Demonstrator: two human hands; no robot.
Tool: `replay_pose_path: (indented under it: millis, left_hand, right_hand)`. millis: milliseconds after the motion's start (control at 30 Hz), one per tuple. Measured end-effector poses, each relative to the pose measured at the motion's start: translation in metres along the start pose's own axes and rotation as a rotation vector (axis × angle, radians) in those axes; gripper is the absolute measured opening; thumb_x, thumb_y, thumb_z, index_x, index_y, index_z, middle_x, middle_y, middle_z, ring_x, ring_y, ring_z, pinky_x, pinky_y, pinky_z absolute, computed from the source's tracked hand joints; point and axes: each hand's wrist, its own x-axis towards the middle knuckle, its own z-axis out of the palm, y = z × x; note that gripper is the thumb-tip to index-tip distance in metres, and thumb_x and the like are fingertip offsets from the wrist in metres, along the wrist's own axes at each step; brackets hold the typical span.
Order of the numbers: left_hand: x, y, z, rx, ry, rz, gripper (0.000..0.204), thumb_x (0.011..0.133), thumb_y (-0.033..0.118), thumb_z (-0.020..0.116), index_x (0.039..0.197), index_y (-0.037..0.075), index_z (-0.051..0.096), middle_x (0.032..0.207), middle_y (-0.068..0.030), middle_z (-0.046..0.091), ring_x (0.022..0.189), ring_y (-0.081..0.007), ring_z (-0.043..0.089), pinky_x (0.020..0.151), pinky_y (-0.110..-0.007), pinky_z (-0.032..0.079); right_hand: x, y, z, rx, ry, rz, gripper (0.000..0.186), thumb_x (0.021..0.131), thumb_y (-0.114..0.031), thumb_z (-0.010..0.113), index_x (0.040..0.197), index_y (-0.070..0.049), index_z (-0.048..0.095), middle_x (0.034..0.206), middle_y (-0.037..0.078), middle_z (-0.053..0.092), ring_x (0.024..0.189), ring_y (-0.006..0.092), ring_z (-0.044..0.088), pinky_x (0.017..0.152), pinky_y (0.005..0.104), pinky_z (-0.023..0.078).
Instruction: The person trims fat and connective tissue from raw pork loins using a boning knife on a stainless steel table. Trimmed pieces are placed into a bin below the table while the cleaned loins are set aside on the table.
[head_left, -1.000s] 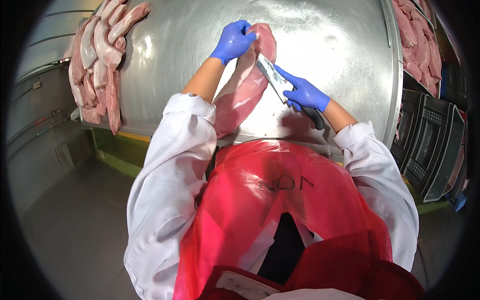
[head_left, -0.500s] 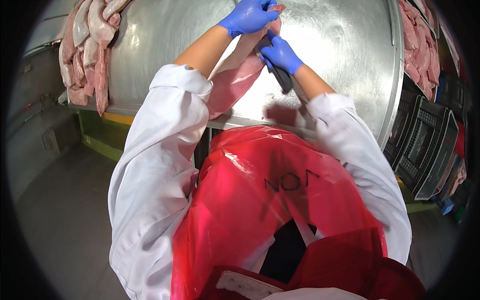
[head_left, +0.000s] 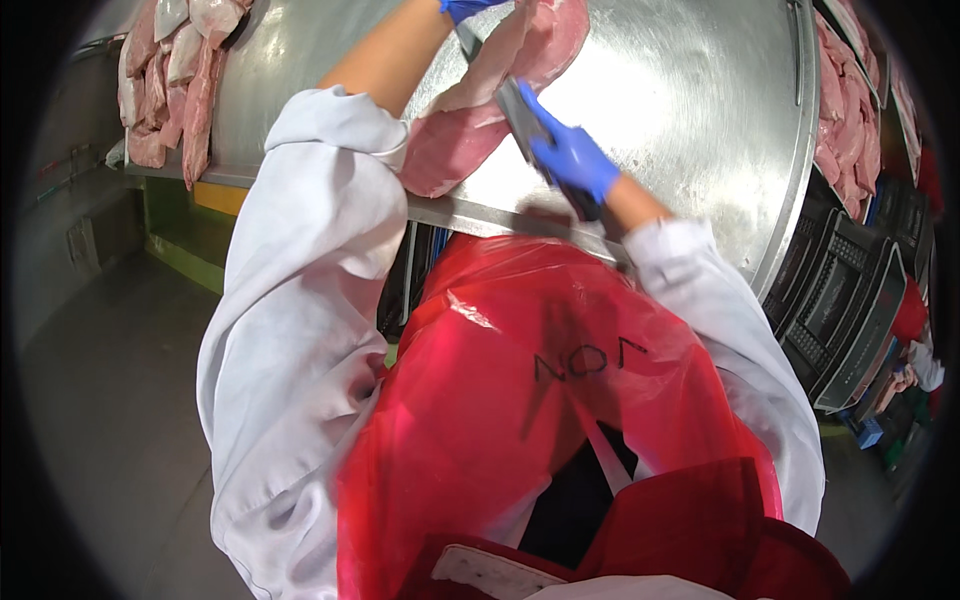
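A long pink piece of meat point(head_left: 455, 150) stretches across the steel table point(head_left: 670, 120) in front of me, its far end at the upper edge of the picture. My right hand point(head_left: 575, 155), in a blue glove, grips a knife point(head_left: 520, 118) by its dark handle. The blade lies against the meat, and a grey strip that looks like its tip shows on the left side. Only part of my blue-gloved left hand point(head_left: 468, 8) is in the picture, beside the far end of the meat; its fingers are cut off by the edge.
Several pieces of meat point(head_left: 160, 90) are heaped at the table's left edge. More meat point(head_left: 845, 110) lies to the right, beyond the table's raised rim. Dark plastic crates point(head_left: 835, 300) stand below it. My red apron point(head_left: 540, 350) nearly meets the table's front edge.
My right hand and the knife have come nearer to me and slightly right. My left hand has shifted up, mostly out of the picture. The far part of the meat has turned and spread to the right.
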Motion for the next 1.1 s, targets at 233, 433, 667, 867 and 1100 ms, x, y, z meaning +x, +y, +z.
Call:
replay_pose_path:
  millis: [233,433,667,867,1100]
  left_hand:
    - [-0.024,0.032,-0.018,-0.160,0.079,0.081,0.019,0.091,0.019,0.066,0.077,0.007,0.061,0.069,0.0041,0.053,0.063,-0.0066,0.044,0.056,-0.026,0.038]
    - [-0.078,0.064,-0.100,-0.187,0.278,-0.027,0.008,0.087,0.011,0.067,0.083,0.007,0.062,0.073,0.0038,0.056,0.064,-0.0058,0.048,0.058,-0.024,0.040]
    - [-0.160,0.129,-0.140,0.178,0.556,0.213,0.009,0.092,0.016,0.066,0.095,0.008,0.066,0.088,-0.0004,0.063,0.081,-0.0112,0.056,0.070,-0.027,0.046]
    - [-0.313,0.139,-0.257,-0.222,1.013,0.057,0.034,0.088,0.013,0.067,0.120,0.002,0.064,0.115,-0.0149,0.067,0.106,-0.0228,0.065,0.087,-0.033,0.053]
    - [-0.665,0.055,-0.272,0.590,0.431,-1.494,0.044,0.091,0.020,0.067,0.127,-0.004,0.059,0.121,-0.0186,0.065,0.109,-0.0277,0.065,0.095,-0.038,0.051]
  right_hand:
    - [0.041,0.012,0.015,-0.131,0.044,-0.075,0.073,0.096,-0.022,0.050,0.161,-0.032,0.017,0.076,0.013,0.068,0.058,0.0215,0.065,0.062,0.0360,0.057]
    - [-0.019,0.019,0.048,-0.024,-0.170,-0.207,0.074,0.095,-0.018,0.052,0.161,-0.024,0.021,0.090,0.015,0.071,0.070,0.0266,0.069,0.076,0.0379,0.057]
    - [0.105,-0.070,0.118,-0.170,-0.113,-0.303,0.052,0.097,-0.026,0.050,0.146,-0.010,0.044,0.089,0.023,0.070,0.074,0.0365,0.070,0.067,0.0449,0.056]
    - [0.015,-0.039,0.135,-0.338,-0.514,-0.319,0.081,0.090,-0.012,0.049,0.161,-0.030,0.015,0.075,0.024,0.065,0.064,0.0376,0.065,0.073,0.0482,0.053]
    - [0.074,-0.016,0.031,-0.195,-0.002,-0.138,0.079,0.091,-0.024,0.060,0.160,-0.026,0.022,0.094,0.023,0.073,0.088,0.0377,0.072,0.082,0.0424,0.056]
